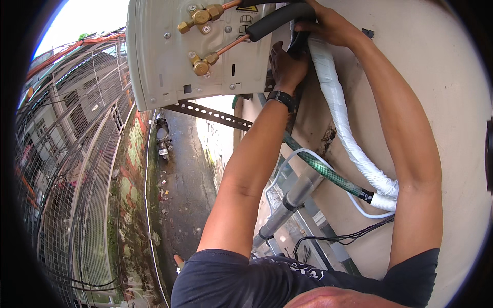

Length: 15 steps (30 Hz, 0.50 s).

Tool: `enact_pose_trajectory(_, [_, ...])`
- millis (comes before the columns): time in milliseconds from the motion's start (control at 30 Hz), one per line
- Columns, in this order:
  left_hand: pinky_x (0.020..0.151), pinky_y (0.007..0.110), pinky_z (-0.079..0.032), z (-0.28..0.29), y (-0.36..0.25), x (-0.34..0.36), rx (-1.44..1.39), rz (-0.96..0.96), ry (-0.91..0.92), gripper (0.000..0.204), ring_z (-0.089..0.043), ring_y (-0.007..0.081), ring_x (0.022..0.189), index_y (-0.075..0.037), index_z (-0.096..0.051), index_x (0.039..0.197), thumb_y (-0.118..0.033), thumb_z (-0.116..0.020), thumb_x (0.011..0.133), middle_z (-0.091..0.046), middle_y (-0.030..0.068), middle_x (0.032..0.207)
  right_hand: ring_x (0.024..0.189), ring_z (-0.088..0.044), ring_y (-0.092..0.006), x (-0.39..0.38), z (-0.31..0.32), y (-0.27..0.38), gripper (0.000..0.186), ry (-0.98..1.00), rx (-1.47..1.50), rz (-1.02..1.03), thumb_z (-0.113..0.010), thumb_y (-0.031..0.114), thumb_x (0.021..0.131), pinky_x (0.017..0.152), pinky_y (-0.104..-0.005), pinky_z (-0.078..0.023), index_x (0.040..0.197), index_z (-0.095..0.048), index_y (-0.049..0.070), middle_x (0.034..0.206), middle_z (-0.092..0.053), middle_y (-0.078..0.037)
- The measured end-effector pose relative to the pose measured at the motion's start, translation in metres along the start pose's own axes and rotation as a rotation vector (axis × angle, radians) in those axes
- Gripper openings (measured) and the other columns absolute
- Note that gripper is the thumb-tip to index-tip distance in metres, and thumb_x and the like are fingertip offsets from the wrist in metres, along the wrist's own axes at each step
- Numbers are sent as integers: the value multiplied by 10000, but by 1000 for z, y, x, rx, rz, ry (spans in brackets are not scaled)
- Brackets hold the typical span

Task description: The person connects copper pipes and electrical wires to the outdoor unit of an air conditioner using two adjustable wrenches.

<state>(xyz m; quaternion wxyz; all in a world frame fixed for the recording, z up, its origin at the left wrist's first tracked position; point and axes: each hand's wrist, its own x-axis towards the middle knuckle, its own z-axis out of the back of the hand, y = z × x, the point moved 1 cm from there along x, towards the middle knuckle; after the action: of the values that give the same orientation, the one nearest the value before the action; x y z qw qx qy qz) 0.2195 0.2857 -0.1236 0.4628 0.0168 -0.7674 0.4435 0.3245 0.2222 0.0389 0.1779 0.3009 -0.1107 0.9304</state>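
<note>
In the upper centre of the frame, the black foam sleeve [275, 21] covers one copper pipe [233, 45] and bends towards the wall [452, 77]. The right hand [333, 24] has its fingers curled on this bend and grips it. The left hand [287, 65], with a dark wristwatch [282, 100] on the wrist, is just below, fingers partly bent against the dark bend; I cannot tell if they hold it firmly.

At the upper left stands the outdoor unit [154, 66], with an upper brass valve [200, 17] and a lower brass valve [200, 65]. Beneath it, a perforated bracket [210, 114] runs slanting. Right of centre, a white wrapped pipe [334, 97] descends from near the hands, and a green hose [321, 165] reaches a white tube end [381, 202].
</note>
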Motion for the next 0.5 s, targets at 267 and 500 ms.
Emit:
enact_pose_trajectory(267, [957, 374, -556, 112, 53, -120, -241, -121, 263, 228, -698, 272, 1081, 16, -667, 1189, -70, -581, 997, -699, 161, 1166, 1075, -663, -393, -11, -4, -10, 724, -19, -34, 6, -852, 139, 808, 937, -460, -513, 1384, -425, 39, 1114, -680, -247])
enact_pose_trajectory(500, [978, 385, -530, 78, 42, -122, 12, -347, 325, 310, -651, 341, 1169, 19, -650, 1295, -94, -553, 1023, -651, 202, 1270, 1082, -659, -416, -11, 0, -11, 711, -7, -141, -17, -857, 161, 803, 933, -461, -515, 1356, -440, -2, 1111, -684, -274])
